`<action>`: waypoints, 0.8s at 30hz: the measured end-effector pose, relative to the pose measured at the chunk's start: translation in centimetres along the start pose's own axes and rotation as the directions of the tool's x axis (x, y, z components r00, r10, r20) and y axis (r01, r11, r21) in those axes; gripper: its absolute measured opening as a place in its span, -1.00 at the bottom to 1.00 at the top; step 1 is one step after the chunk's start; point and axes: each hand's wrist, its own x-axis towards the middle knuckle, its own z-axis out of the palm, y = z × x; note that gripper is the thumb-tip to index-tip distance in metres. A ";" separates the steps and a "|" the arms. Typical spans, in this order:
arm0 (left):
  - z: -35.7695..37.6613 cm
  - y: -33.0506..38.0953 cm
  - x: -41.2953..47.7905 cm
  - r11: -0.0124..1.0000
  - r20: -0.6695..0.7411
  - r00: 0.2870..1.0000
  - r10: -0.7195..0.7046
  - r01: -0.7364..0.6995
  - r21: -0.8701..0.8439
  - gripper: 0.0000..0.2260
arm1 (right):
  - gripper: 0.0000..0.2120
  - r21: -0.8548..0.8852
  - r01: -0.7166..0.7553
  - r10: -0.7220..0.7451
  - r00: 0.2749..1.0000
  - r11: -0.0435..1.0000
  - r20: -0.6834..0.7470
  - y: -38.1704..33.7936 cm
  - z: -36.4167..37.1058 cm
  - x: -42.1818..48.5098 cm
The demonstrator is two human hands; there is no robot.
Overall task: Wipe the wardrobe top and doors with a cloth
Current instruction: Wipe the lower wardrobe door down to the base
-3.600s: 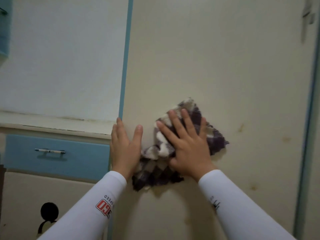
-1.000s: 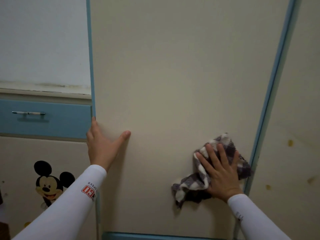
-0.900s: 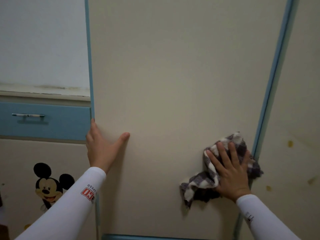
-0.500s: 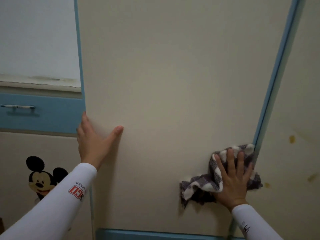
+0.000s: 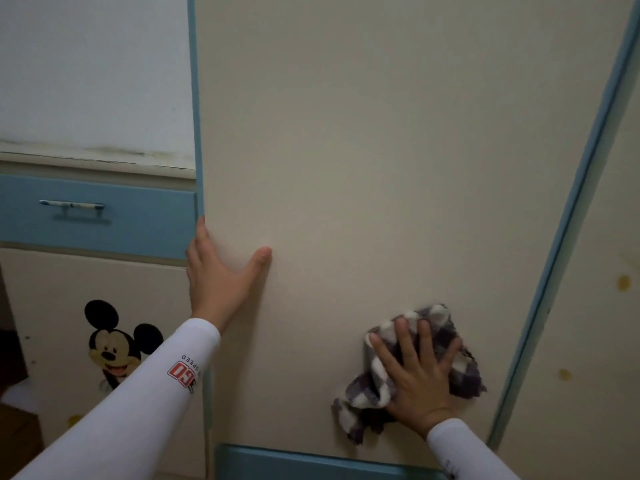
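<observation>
We see a dim, soft light, and the cream door [image 5: 346, 150] looks greyish. The wall [image 5: 93, 71] at the upper left is the brightest part. A faint shadow lies on the door just right of the left hand [image 5: 221, 278] and its sleeve [image 5: 149, 393], and a darker one sits under the cloth [image 5: 363, 393]. The lower left corner is nearly black. The blue trim [image 5: 568, 216] at the right leans and bends from the wide lens. All is slightly soft, the drawer handle [image 5: 71, 204] smeared.

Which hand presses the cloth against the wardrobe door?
The right hand, fingers spread flat over the checked cloth; the left hand rests bare at the left edge of the door, holding nothing.
</observation>
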 end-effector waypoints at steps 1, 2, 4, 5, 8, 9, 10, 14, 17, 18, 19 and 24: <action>-0.4 -0.3 0.0 1.000 0.022 1.000 0.015 -0.015 -0.022 -0.14 | -0.06 0.015 0.003 -0.003 1.000 1.000 -0.006 -1.6 0.1 0.9; -0.8 -0.5 -0.1 0.999 0.048 0.998 0.031 -0.029 -0.041 -0.17 | -0.08 0.030 -0.009 0.009 1.000 1.000 -0.002 -2.9 0.1 1.6; -1.7 -1.4 -0.4 0.998 0.092 0.995 0.049 -0.047 -0.030 -0.18 | -0.10 0.054 -0.025 0.026 0.999 0.998 -0.019 -5.5 0.2 2.7; -2.0 -1.7 -0.8 0.999 0.111 0.993 0.046 -0.046 -0.006 -0.16 | -0.11 0.055 -0.016 0.018 0.999 0.998 -0.033 -6.5 0.3 3.2; -2.5 -3.1 -2.7 0.992 0.166 0.984 0.066 -0.083 0.097 -0.17 | -0.15 0.052 0.049 -0.046 0.998 0.997 -0.054 -9.5 0.3 5.4; -2.6 -3.6 -3.3 0.988 0.194 0.978 0.071 -0.096 0.123 -0.19 | -0.18 0.046 0.081 -0.078 0.996 0.996 -0.049 -10.5 0.2 6.2; -2.9 -4.1 -3.9 0.986 0.226 0.972 0.070 -0.102 0.130 -0.20 | -0.22 0.044 0.116 -0.114 0.993 0.992 -0.039 -11.7 0.2 6.9; -3.6 -5.0 -4.5 0.991 0.302 0.949 0.092 -0.116 0.063 -0.27 | -0.21 0.056 0.214 -0.216 0.976 0.975 0.019 -15.3 0.2 8.7; -3.6 -5.0 -4.4 0.991 0.334 0.937 0.098 -0.121 0.049 -0.24 | -0.21 0.057 0.260 -0.264 0.961 0.964 0.081 -16.9 0.2 9.4; -3.6 -5.0 -4.5 0.990 0.340 0.936 0.088 -0.120 0.075 -0.22 | -0.22 0.060 0.277 -0.281 0.955 0.959 0.093 -17.5 0.1 9.7; -3.5 -4.9 -4.6 0.985 0.344 0.936 0.079 -0.125 0.116 -0.19 | -0.24 0.058 0.294 -0.298 0.950 0.954 0.096 -17.9 0.0 9.9; -3.1 -4.9 -4.7 0.954 0.317 0.948 0.041 -0.132 0.271 -0.16 | -0.25 0.116 0.333 -0.345 0.932 0.936 0.108 -19.8 0.2 11.4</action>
